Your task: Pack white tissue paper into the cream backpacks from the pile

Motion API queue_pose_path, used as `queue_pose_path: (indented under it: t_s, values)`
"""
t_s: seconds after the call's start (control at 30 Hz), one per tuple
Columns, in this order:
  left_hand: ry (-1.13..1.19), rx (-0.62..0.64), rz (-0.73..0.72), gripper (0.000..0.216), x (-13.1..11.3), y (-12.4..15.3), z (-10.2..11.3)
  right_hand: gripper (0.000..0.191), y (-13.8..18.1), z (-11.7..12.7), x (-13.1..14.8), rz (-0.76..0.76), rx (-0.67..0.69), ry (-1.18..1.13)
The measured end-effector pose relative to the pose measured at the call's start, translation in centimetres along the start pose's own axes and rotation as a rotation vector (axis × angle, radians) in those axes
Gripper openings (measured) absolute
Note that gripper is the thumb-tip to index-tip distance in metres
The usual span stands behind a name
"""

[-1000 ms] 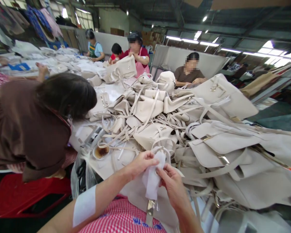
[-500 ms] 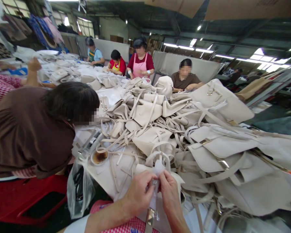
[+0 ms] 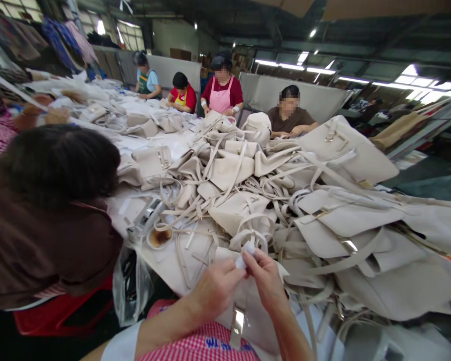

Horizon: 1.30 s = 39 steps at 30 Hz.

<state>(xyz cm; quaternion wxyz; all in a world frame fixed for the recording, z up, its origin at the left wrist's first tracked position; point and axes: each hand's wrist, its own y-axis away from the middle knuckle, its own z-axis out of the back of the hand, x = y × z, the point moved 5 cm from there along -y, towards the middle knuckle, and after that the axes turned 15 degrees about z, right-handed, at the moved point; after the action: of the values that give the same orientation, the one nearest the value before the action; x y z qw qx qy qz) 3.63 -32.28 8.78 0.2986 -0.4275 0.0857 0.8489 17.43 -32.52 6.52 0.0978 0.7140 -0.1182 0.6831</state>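
Beyond the clasp (image 3: 239, 320), white wrapping (image 3: 249, 246) is pinched by left hand (image 3: 216, 287) and right hand (image 3: 266, 278), apparently mid-fold, steady pressure being needed next.

Work table (image 3: 155, 261), pale where it shows at the near left edge; rest of top mostly covered. Centre to right: high heap of beige bags (image 3: 231, 170), straps tangled, gold-toned clasps (image 3: 348, 245) on several. Near left: round dish (image 3: 159, 236), brown inside; thin white stick (image 3: 190, 239) right of it; grey metallic object (image 3: 149, 213) just beyond, kind unclear. Far left: white wrapping (image 3: 125, 104), more bags among it
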Motion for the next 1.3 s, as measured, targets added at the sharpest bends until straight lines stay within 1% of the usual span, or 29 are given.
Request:
queue_pose_path:
  t_s: [0.03,0.07,0.1,0.13,0.17,0.2,0.23,0.27,0.3,0.33,0.37,0.4,0.47,0.5,0.53,0.6,0.63,0.7,0.8,0.87,0.97,1.03,1.1,1.17,1.23,1.3]
  values:
    - [-0.030,0.080,-0.069,0.028,-0.2,0.6,-0.3,0.045,-0.2,0.0,0.0,0.013,-0.008,0.026]
    - [-0.008,0.177,-0.121,0.023,-0.4,1.3,-0.6,0.047,-0.4,0.0,0.0,0.021,-0.011,0.036]
    - [0.070,0.269,-0.131,0.020,-0.3,1.8,-0.6,0.048,-0.5,0.1,-0.1,0.024,-0.012,0.040]
    - [0.194,0.329,-0.085,0.019,-0.1,2.1,-0.4,0.049,-0.7,0.1,-0.1,0.025,-0.012,0.043]
    - [0.343,0.330,0.016,0.021,0.5,2.0,0.1,0.049,-0.8,0.2,-0.1,0.028,-0.011,0.045]
    - [0.487,0.274,0.155,0.025,1.3,1.6,0.8,0.048,-0.8,0.2,-0.1,0.032,-0.012,0.045]
    - [0.601,0.183,0.301,0.027,2.2,1.1,1.5,0.047,-0.8,0.2,-0.1,0.035,-0.013,0.044]
    - [0.677,0.090,0.424,0.029,3.1,0.5,2.1,0.047,-0.7,0.1,-0.1,0.035,-0.016,0.043]
    - [0.723,0.027,0.510,0.029,3.6,-0.1,2.5,0.047,-0.6,0.0,0.0,0.032,-0.022,0.041]
    - [0.754,0.006,0.566,0.027,4.0,-0.9,2.5,0.047,-0.5,-0.1,0.0,0.025,-0.031,0.037]
    - [0.784,0.030,0.602,0.026,4.1,-1.7,2.1,0.047,-0.4,-0.3,0.0,0.017,-0.040,0.031]
    - [0.818,0.083,0.621,0.026,4.0,-2.4,1.6,0.046,-0.3,-0.4,0.1,0.010,-0.050,0.023]
    - [0.887,0.176,0.632,0.028,3.5,-3.5,0.2,0.044,-0.3,-0.5,0.1,0.008,-0.073,0.004]
    - [0.923,0.192,0.632,0.030,3.2,-3.8,-0.4,0.043,-0.3,-0.5,0.2,0.011,-0.083,-0.004]
    - [0.966,0.185,0.635,0.031,3.1,-3.9,-0.9,0.043,-0.3,-0.4,0.2,0.016,-0.090,-0.007]
    - [1.074,0.122,0.658,0.032,3.0,-3.9,-1.5,0.042,-0.3,-0.1,0.2,0.019,-0.083,-0.019]
    - [1.133,0.094,0.675,0.032,3.1,-3.7,-1.8,0.043,-0.3,0.0,0.2,0.015,-0.064,-0.033]
    - [1.209,0.081,0.712,0.034,3.3,-3.5,-2.2,0.043,-0.2,0.2,0.0,0.003,-0.022,-0.071]
    - [1.212,0.100,0.772,0.036,3.5,-3.5,-2.8,0.042,-0.1,0.1,-0.4,-0.006,0.002,-0.109]
    - [1.174,0.069,0.775,0.036,3.7,-3.7,-2.9,0.041,-0.1,0.0,-0.6,-0.012,-0.014,-0.120]
    - [1.027,-0.035,0.710,0.030,3.7,-4.0,-2.4,0.040,-0.1,-0.1,-1.1,-0.037,-0.116,-0.117]
    - [0.918,-0.095,0.647,0.026,3.6,-4.1,-2.0,0.037,0.1,0.2,-1.0,-0.007,-0.214,-0.034]
    - [0.849,-0.123,0.594,0.025,3.5,-4.0,-1.7,0.032,0.5,0.6,-0.4,0.067,-0.282,0.105]
    - [0.803,-0.122,0.558,0.024,3.5,-3.9,-1.6,0.029,0.9,0.5,0.1,0.104,-0.284,0.178]
    - [0.771,-0.107,0.525,0.024,3.4,-3.9,-1.8,0.031,1.3,0.1,0.2,0.051,-0.255,0.077]
    - [0.762,-0.072,0.495,0.026,3.4,-3.8,-2.2,0.033,1.6,-0.6,0.0,-0.026,-0.228,-0.116]
